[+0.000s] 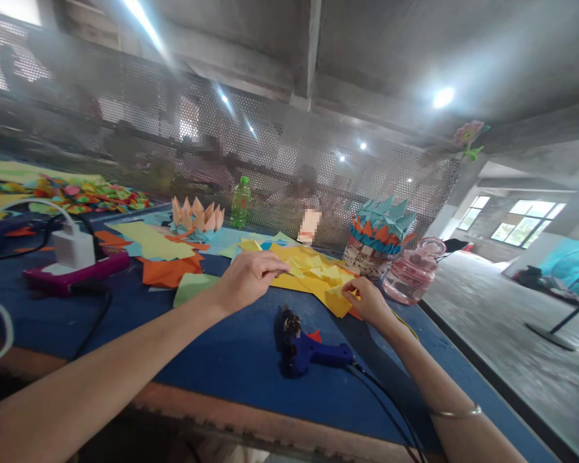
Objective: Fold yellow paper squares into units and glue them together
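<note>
Above a pile of folded yellow paper pieces (318, 267), both of my hands are at work. At the pile's left end, my left hand (251, 278) is closed in a pinch with its fingertips against a pale yellow point; what lies between them is too small to make out. My right hand (367, 301) is at the right end, thumb and finger pinched on the edge of a yellow folded paper piece (335, 291). Larger yellow sheets (340, 307) lie under the pile. Closer to me rests a blue glue gun (318, 352), its nozzle end crusted and dark.
Behind the pile stand a basket of teal and orange folded paper (379, 235), a pink glass jar (412, 273) and a green bottle (241, 202). Leftward are a peach paper flower (197, 215), orange paper (171, 270) and a magenta power strip (77, 273). A mesh screen (265, 154) backs the table.
</note>
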Demonstrator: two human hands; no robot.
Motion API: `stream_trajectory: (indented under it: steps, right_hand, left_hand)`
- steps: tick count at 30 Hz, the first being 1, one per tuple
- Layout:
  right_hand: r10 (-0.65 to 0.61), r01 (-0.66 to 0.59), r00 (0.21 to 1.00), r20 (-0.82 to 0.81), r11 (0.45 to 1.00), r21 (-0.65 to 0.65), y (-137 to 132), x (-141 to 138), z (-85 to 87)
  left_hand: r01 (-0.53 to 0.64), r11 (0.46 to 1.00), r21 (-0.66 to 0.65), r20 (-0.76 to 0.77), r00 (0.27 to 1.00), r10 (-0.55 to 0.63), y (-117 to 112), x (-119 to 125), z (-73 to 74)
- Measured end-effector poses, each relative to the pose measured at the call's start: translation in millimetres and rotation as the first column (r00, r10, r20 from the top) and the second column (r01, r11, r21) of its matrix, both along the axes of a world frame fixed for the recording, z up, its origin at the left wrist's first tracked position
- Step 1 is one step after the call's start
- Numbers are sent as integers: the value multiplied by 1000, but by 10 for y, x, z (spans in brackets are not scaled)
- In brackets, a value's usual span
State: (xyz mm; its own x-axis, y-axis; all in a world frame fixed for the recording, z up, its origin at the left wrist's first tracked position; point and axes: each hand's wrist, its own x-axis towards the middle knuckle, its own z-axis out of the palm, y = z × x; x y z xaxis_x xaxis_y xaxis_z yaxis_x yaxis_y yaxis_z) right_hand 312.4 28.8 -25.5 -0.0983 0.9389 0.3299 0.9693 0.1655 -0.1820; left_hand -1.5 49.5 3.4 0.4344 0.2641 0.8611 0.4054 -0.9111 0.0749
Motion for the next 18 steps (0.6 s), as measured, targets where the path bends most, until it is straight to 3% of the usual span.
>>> stream_trajectory:
  steps: [6, 18]
  right_hand:
    - [28, -28, 999, -22, 1000, 7, 20, -6, -25]
    - [-53, 53, 974, -220, 999, -5, 21, -52, -96]
  left_hand:
    - [10, 1000, -29, -8, 1000, -10, -1, 0, 1]
    - [9, 1000, -27, -14, 1000, -9, -10, 3, 2]
